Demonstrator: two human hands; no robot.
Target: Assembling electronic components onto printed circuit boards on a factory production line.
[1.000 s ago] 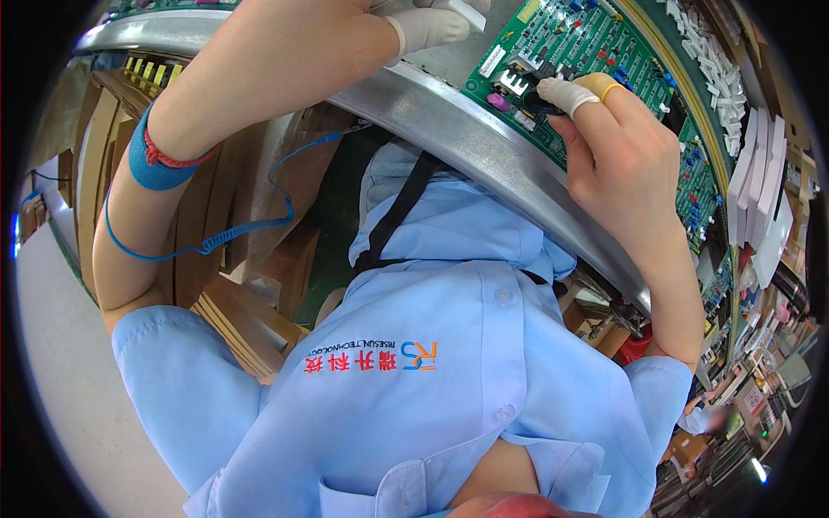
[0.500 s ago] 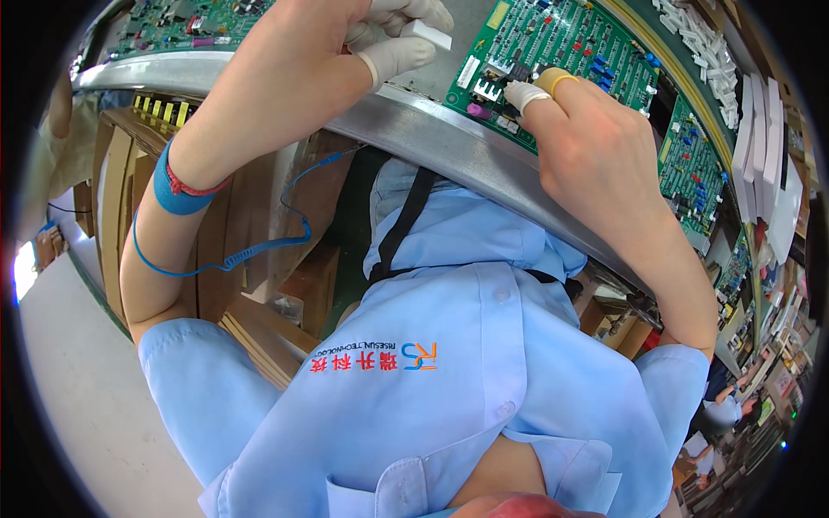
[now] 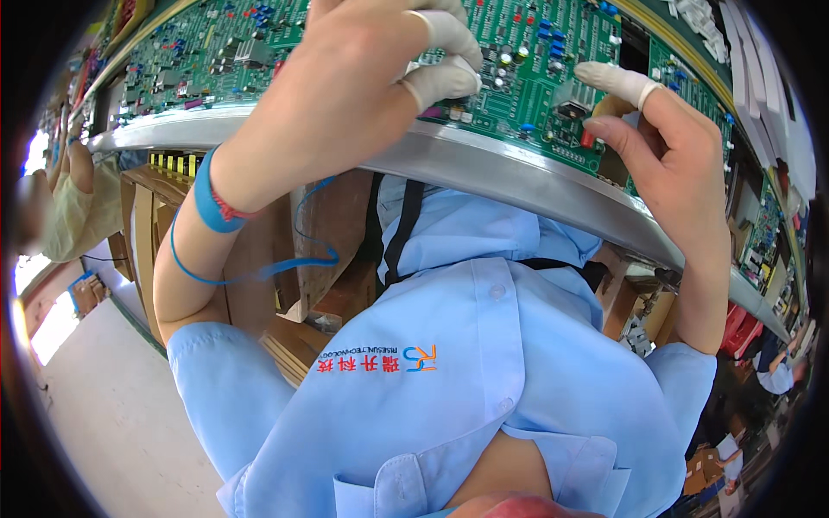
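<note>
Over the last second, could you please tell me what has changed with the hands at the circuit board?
The right hand has lifted off the circuit board, where its capped fingertip was pressing; its fingers are now raised and spread above it. The left hand has stayed over the board, its capped fingertips pinched together at it; whether they hold anything is unclear. The blue wrist strap remains on the left wrist.

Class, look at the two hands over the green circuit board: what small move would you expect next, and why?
Probably the left hand presses down on the circuit board. Its capped fingertips are pinched at the board's near edge, seemingly on a small part, while the right hand hovers open beside it, index finger out.
</note>
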